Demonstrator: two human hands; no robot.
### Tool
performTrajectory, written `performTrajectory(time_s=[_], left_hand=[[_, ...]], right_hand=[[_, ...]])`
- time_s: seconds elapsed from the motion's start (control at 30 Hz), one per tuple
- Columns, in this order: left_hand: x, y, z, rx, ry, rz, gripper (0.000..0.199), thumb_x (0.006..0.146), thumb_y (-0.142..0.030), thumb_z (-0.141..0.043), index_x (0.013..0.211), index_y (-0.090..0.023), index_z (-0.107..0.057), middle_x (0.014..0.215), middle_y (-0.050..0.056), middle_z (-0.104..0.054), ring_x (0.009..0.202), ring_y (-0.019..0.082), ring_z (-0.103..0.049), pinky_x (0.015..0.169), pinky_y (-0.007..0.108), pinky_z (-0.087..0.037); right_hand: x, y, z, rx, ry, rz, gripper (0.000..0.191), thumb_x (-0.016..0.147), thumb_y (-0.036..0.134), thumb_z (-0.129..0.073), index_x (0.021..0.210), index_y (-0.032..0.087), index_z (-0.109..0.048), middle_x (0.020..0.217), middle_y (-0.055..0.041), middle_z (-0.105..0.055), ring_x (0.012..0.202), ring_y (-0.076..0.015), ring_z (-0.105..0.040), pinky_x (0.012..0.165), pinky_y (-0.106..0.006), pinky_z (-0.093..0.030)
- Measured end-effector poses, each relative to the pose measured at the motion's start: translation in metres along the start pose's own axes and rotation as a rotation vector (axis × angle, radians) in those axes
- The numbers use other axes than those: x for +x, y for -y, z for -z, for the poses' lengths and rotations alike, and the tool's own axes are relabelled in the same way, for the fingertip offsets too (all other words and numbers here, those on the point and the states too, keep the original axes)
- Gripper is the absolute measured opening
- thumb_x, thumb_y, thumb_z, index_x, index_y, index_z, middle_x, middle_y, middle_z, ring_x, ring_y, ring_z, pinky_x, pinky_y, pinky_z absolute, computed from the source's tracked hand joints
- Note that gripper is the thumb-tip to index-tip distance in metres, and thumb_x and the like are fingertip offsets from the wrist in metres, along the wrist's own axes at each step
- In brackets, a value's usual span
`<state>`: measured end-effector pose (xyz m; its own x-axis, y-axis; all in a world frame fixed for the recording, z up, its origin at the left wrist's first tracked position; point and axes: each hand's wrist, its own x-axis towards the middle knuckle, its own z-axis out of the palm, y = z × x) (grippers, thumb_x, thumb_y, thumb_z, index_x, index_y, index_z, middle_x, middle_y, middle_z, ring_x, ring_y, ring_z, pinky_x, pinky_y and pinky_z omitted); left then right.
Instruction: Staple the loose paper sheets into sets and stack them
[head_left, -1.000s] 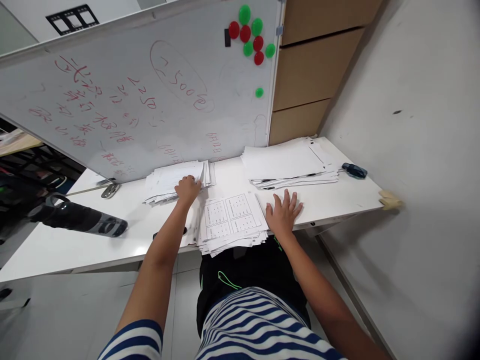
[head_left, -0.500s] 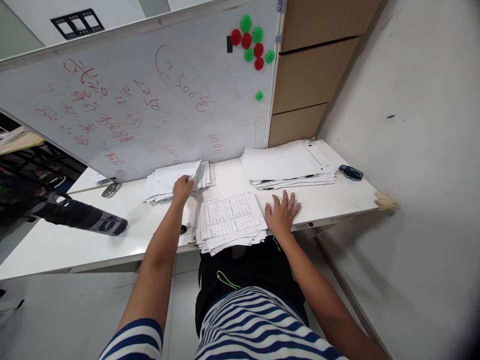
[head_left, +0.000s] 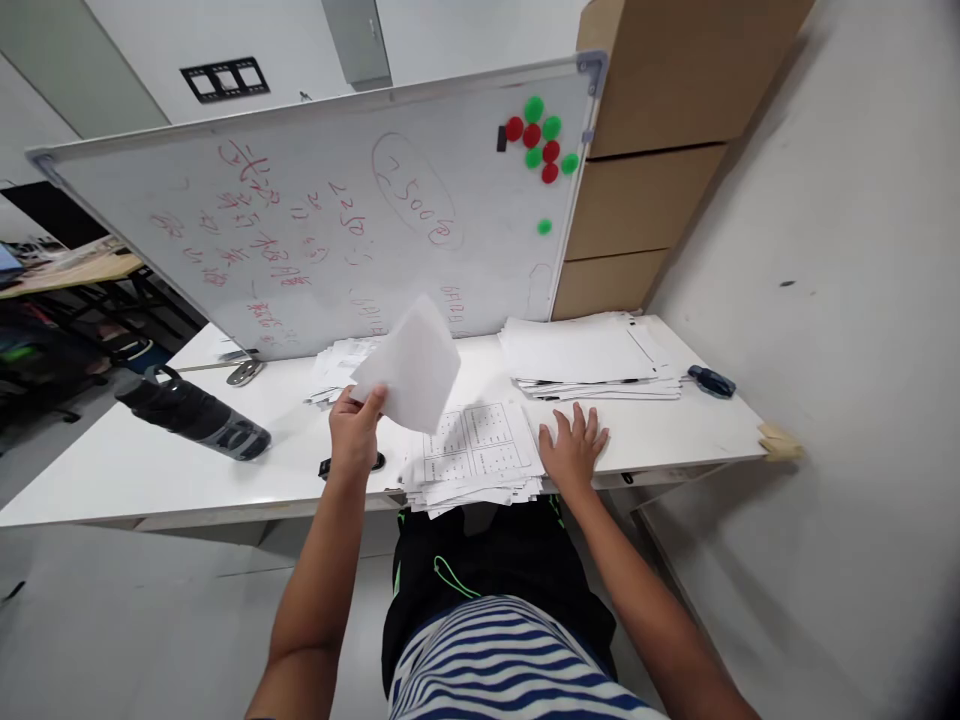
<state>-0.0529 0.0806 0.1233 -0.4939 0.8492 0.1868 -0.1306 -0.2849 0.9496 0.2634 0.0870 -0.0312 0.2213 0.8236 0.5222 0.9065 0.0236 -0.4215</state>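
Note:
My left hand (head_left: pixel 355 428) pinches the lower left corner of a white sheet of paper (head_left: pixel 417 368), which is raised and tilted over the desk. Behind it lies a loose pile of papers (head_left: pixel 330 368) at the foot of the whiteboard. A stack of printed sheets (head_left: pixel 487 450) rests at the desk's front edge, partly behind the raised sheet. My right hand (head_left: pixel 574 446) lies on the desk just right of that stack, fingers spread, holding nothing. Beyond it is a wide stack of large white sheets (head_left: pixel 577 352).
A dark bottle (head_left: pixel 199 415) lies at the left, near a grey object (head_left: pixel 245 372). A small black item (head_left: pixel 379 461) sits by my left wrist. The whiteboard (head_left: pixel 480 230) and cardboard boxes (head_left: pixel 645 205) stand behind. A dark blue object (head_left: pixel 711 381) lies at the right.
My left hand has lifted a sheet off the left pile and brought it towards the printed stack. My right hand stays spread on the desk. The view has tilted up.

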Motion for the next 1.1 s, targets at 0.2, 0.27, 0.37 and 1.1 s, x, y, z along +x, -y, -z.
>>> performTrajectory(time_s=[0.2,0.27,0.37,1.1], left_hand=[[-0.046,0.020,-0.003,-0.200,-0.102,0.111,0.047,0.064,-0.040,-0.086,0.101,-0.019,-0.067,0.096,0.006,-0.075,0.095,0.018,-0.070,0.086,0.030,-0.055],[-0.058,0.038,-0.002,-0.214,-0.126,0.205,0.047,0.065,-0.041,-0.085,0.102,-0.019,-0.067,0.100,0.007,-0.075,0.095,0.019,-0.071,0.085,0.031,-0.057],[-0.073,0.059,0.005,-0.174,-0.148,0.323,0.043,0.067,-0.043,-0.083,0.100,-0.019,-0.067,0.102,0.008,-0.075,0.090,0.019,-0.072,0.078,0.030,-0.059],[-0.089,0.005,0.070,0.250,0.193,0.234,0.032,0.075,-0.048,-0.073,0.065,-0.019,-0.065,0.064,-0.001,-0.055,0.064,0.012,-0.050,0.062,0.023,-0.043]], right_hand=[[-0.016,0.013,0.036,0.604,0.049,0.060,0.043,0.095,0.050,-0.043,0.120,0.021,-0.063,0.134,-0.0133,-0.060,0.137,-0.0320,-0.044,0.113,-0.058,-0.033],[-0.029,0.031,0.054,0.933,0.265,-0.089,0.050,0.096,0.055,-0.040,0.129,0.021,-0.059,0.130,-0.0136,-0.063,0.118,-0.0292,-0.061,0.099,-0.049,-0.050],[-0.042,0.060,0.078,1.332,0.692,-0.289,0.069,0.093,0.069,-0.033,0.143,0.023,-0.047,0.119,-0.0143,-0.069,0.088,-0.0283,-0.071,0.068,-0.043,-0.059],[0.001,0.077,0.096,1.337,0.766,-0.442,0.041,0.079,0.046,-0.074,0.114,0.025,-0.068,0.108,-0.0044,-0.076,0.097,-0.0240,-0.071,0.086,-0.038,-0.057]])
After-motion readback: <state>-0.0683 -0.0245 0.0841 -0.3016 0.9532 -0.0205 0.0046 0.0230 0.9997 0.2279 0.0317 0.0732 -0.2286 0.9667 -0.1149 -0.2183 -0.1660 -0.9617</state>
